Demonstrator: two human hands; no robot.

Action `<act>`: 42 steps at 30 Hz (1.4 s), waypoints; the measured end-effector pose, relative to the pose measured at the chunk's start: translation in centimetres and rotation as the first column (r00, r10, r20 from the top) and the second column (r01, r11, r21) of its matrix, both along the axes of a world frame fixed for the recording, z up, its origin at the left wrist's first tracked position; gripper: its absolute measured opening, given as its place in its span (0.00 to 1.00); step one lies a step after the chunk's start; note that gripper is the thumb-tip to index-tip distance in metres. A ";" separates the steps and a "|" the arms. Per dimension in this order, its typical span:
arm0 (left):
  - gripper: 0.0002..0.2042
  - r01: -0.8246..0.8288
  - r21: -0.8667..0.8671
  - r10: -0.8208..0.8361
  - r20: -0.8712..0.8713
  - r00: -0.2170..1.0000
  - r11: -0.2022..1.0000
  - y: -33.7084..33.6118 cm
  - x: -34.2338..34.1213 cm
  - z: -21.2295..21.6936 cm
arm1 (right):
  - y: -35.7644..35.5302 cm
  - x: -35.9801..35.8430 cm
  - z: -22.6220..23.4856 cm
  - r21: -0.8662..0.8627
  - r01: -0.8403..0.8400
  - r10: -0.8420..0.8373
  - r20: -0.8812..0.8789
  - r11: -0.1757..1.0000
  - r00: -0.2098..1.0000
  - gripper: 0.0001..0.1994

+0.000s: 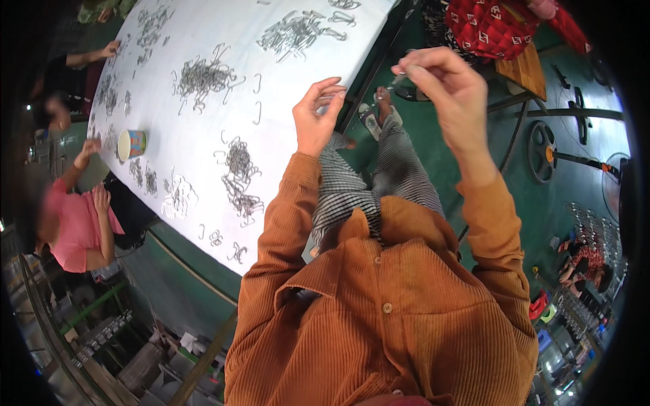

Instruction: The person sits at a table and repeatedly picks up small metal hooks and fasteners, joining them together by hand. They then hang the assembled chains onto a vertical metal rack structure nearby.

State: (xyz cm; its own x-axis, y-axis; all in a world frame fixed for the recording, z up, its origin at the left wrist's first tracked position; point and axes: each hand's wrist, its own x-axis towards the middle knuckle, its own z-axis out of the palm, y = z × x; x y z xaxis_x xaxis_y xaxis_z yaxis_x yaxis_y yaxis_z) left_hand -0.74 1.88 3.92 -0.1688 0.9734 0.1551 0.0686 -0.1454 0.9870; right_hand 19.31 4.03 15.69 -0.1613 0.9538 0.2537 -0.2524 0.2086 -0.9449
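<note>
My right hand (447, 95) is raised over the floor to the right of the table, thumb and fingers pinched on a small grey metal piece (398, 80); its exact shape is too blurred to make out. My left hand (318, 115) hovers at the table's right edge, fingers loosely curled and apart from the thumb, with nothing visible in it. On the white tabletop (203, 135), left of that hand, lie two single metal hooks, one of them a thin bent hook (256, 112). Tangled heaps of hooks are spread around, including a dark pile (203, 78) and a nearer pile (240, 169).
A paper tub (132, 145) stands near the table's left edge. Beyond that edge, a person in pink (81, 227) and other people's hands are at the table. A red patterned bag (491, 27) rests on a wooden stool (525, 74). A fan (613, 183) stands far right.
</note>
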 end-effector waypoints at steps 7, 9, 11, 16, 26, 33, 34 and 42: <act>0.12 0.118 0.214 0.030 -0.582 0.813 0.970 5.9 2.8 1.7 | -2.7 6.4 11.8 0.200 0.110 -0.124 0.059 0.974 0.991 0.02; 0.16 0.221 0.214 -0.032 -0.647 0.762 0.951 8.0 4.0 1.0 | -4.1 8.4 14.4 0.267 0.155 -0.173 0.048 0.951 0.984 0.01; 0.20 0.302 0.200 -0.059 -0.739 0.671 0.932 9.9 5.5 0.1 | -5.4 10.5 16.9 0.358 0.235 -0.291 0.111 0.904 0.950 0.01; 0.37 0.363 0.055 -0.069 -0.945 0.321 0.930 11.9 6.1 -2.3 | -8.7 15.6 20.6 0.401 0.326 -0.394 0.099 0.856 0.914 0.03; 0.39 0.428 0.163 -0.059 -0.885 0.461 0.889 12.6 8.2 -3.0 | -20.6 23.5 24.4 0.404 0.806 -0.892 0.066 0.433 0.447 0.09; 0.36 0.473 0.117 -0.112 -0.896 0.429 0.873 13.5 5.4 -2.5 | -21.6 27.4 24.9 0.391 0.901 -0.982 0.080 0.188 0.170 0.06; 0.35 0.469 0.085 -0.125 -0.909 0.398 0.879 13.3 5.8 -2.1 | -22.3 27.5 25.2 0.338 0.933 -0.992 0.050 0.122 0.112 0.06; 0.43 0.388 -0.007 -0.099 -0.971 0.219 0.922 12.4 7.9 2.3 | -28.0 35.6 30.9 0.368 0.912 -0.978 0.029 -0.182 -0.207 0.07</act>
State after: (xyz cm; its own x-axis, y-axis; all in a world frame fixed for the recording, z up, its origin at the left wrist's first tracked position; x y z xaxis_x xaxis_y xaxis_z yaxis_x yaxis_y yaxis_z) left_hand 7.20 14.30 6.21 0.4797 0.8556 0.1948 0.8422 -0.5112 0.1716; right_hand 54.87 -24.00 46.62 0.8129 0.0102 0.5823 0.5778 0.1114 -0.8086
